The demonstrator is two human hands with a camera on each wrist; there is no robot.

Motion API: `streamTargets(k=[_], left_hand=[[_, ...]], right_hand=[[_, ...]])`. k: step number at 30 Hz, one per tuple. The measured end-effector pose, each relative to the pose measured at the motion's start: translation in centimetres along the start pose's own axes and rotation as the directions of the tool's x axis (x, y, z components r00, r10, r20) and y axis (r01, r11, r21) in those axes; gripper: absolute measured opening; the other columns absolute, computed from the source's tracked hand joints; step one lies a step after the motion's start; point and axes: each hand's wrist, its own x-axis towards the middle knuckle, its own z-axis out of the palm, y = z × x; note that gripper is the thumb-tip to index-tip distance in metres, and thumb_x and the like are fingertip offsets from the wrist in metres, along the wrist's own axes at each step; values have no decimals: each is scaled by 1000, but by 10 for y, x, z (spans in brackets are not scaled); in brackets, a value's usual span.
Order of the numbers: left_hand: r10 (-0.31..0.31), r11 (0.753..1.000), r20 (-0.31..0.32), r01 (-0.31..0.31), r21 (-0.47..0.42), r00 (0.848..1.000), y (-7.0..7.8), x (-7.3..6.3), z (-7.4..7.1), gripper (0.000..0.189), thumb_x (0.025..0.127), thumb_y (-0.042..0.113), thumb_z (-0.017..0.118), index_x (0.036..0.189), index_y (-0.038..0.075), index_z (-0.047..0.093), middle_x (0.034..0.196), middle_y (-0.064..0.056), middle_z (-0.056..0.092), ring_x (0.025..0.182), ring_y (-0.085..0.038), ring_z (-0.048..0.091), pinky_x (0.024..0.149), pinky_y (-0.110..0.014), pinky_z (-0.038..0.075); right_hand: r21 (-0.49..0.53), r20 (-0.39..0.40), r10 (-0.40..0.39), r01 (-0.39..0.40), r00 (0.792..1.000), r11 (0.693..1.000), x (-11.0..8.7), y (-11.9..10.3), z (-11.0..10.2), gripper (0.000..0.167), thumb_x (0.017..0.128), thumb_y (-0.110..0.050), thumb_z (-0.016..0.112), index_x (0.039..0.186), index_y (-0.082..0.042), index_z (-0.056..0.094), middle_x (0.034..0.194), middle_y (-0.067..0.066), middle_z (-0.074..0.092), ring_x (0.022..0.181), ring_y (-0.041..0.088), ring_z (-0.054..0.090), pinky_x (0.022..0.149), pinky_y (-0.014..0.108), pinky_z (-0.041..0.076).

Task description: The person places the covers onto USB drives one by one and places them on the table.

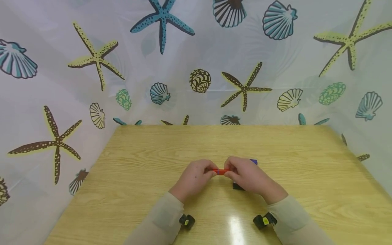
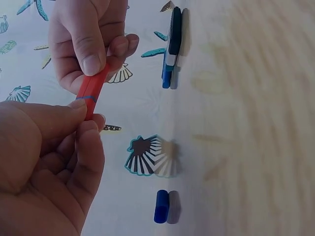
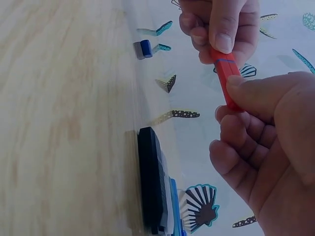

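Between my two hands is a short red bar (image 1: 221, 172) with a thin blue line round its middle. My left hand (image 1: 193, 177) pinches one end between thumb and fingers. The other end is pinched by my right hand (image 1: 249, 175) in the same way. Both wrist views show the red bar (image 2: 93, 87) held up off the table. Beneath the right hand lies a black block with a pale layer and a blue part (image 3: 153, 184); in the head view that hand covers much of it. A small blue cap (image 2: 161, 206) lies on the table on the left hand's side.
The wooden table top (image 1: 153, 146) spreads out around both hands. A white cloth (image 1: 183, 102) printed with shells and starfish hangs behind it and along both sides. A dark wrist device (image 1: 187, 221) sits at the left cuff and another (image 1: 264, 220) at the right.
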Motion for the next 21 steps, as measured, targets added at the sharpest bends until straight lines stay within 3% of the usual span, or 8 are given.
streamTargets(k=[8, 14, 21], left_hand=[[-3, 1000, 8, 4, -20, 1000, 1, 0, 2, 6, 98, 16, 69, 100, 21, 72, 94, 14, 65, 80, -9, 57, 73, -28, 50], [15, 1000, 1, -15, 12, 1000, 0, 0, 3, 5, 100, 18, 67, 102, 23, 69, 94, 13, 63, 80, -11, 55, 72, -29, 48], [-33, 999, -11, 34, 24, 999, -1, -2, 3, 6, 99, 24, 68, 105, 25, 68, 92, 14, 62, 77, -12, 56, 68, -31, 49]], right_hand=[[9, 4, -6, 6, 1000, 1000, 0, 0, 0, 10, 97, -17, 70, 94, -17, 60, 78, -9, 58, 68, 9, 53, 62, 29, 48], [37, -3, 16, -15, 1000, 999, 0, -1, 0, 10, 98, -22, 70, 95, -19, 61, 77, -8, 57, 67, 11, 52, 61, 30, 47], [-22, -6, 69, -69, 998, 997, 0, 3, -2, 11, 97, -22, 71, 92, -22, 60, 75, -9, 58, 65, 11, 52, 61, 31, 46]])
